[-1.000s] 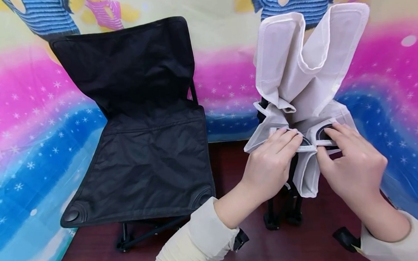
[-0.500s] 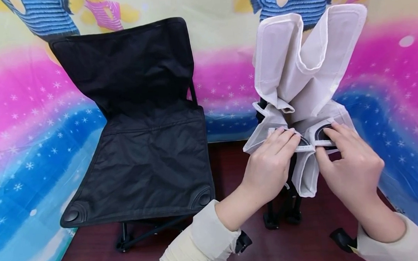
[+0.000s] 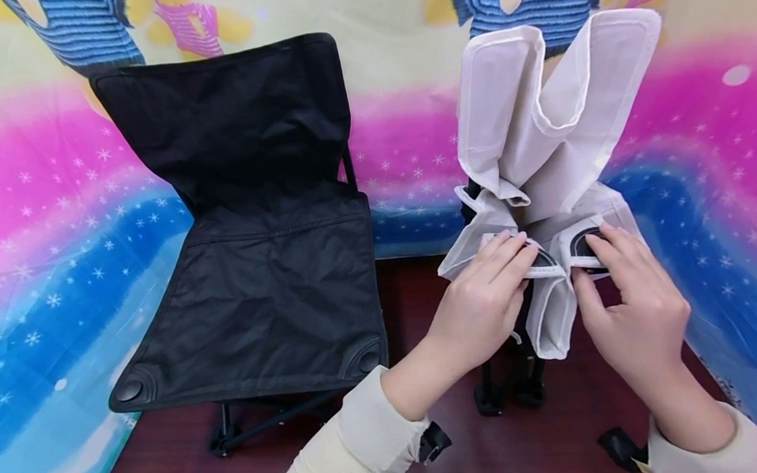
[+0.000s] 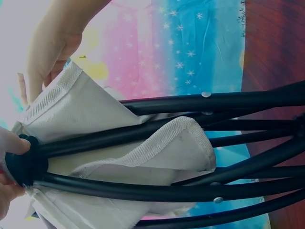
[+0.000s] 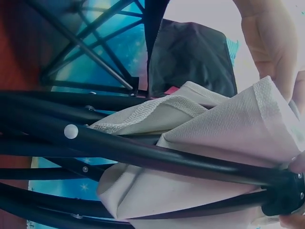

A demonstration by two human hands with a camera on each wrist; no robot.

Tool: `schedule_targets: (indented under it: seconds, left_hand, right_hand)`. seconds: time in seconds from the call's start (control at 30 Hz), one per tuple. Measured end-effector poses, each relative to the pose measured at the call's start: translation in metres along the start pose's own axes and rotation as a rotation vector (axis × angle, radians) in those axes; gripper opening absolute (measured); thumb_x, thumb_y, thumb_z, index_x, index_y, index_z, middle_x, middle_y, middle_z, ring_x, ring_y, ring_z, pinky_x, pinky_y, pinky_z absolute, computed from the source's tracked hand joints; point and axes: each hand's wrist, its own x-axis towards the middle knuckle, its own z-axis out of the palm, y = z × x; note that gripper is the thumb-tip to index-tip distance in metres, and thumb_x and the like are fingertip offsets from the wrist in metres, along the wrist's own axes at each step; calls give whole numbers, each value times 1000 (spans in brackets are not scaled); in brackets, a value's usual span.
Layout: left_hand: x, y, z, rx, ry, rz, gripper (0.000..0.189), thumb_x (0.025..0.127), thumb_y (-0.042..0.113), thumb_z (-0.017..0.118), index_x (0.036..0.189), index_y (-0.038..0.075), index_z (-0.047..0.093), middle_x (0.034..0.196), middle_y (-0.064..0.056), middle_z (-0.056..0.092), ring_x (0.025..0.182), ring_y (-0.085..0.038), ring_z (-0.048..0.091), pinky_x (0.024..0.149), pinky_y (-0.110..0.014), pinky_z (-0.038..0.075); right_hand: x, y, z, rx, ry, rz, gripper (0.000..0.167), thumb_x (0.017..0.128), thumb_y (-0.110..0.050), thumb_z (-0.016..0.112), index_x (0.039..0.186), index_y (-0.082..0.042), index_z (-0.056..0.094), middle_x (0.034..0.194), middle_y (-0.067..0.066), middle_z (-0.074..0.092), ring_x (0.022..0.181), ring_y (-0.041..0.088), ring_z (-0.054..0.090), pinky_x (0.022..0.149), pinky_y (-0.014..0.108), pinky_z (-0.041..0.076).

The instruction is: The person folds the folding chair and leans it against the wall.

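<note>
Folded white chair (image 3: 544, 151) stands right of centre in the head view; left hand (image 3: 485, 299) and right hand (image 3: 634, 303) each pinch a front seat corner, fabric bunched between them; black chair (image 3: 252, 223) at left

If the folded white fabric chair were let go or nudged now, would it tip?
Probably. The folded white fabric camp chair stands tall on bunched black legs, so its base looks narrow. Its cloth sags in loose folds, likely floppy. Left hand and right hand grip its front corners.
</note>
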Motion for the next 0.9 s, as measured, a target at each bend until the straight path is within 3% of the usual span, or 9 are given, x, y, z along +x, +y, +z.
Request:
schedule_targets:
  seconds: [0.23,0.57,0.7,0.9]
  left_hand:
    - [-5,-6,5,-160,65,2,32,78,5,60,109,0,58,116,-12,53,117,-19,39,99,-30,24]
    - [-15,-8,6,-212,173,29,35,74,1,60,108,-4,57,116,-16,53,117,-20,39,96,-26,29]
    - [-23,-7,5,-214,199,29,37,73,0,60,109,-6,56,117,-17,52,118,-20,38,95,-27,31]
    - [-38,-5,8,-233,263,8,39,73,-1,60,111,-8,54,118,-19,49,117,-21,39,92,-29,35]
  right_hand:
    - [-5,4,-3,81,14,7,47,82,-38,52,99,4,63,107,17,57,105,31,49,94,36,33]
    - [-16,3,-6,114,109,68,51,80,-42,54,103,3,61,108,18,56,104,30,50,92,26,35]
    - [-27,10,-7,198,144,91,47,78,-35,60,103,5,60,108,20,56,103,29,51,86,22,40]
    - [-42,14,-5,350,190,121,37,76,-11,64,101,14,56,110,26,52,95,21,57,80,20,43]
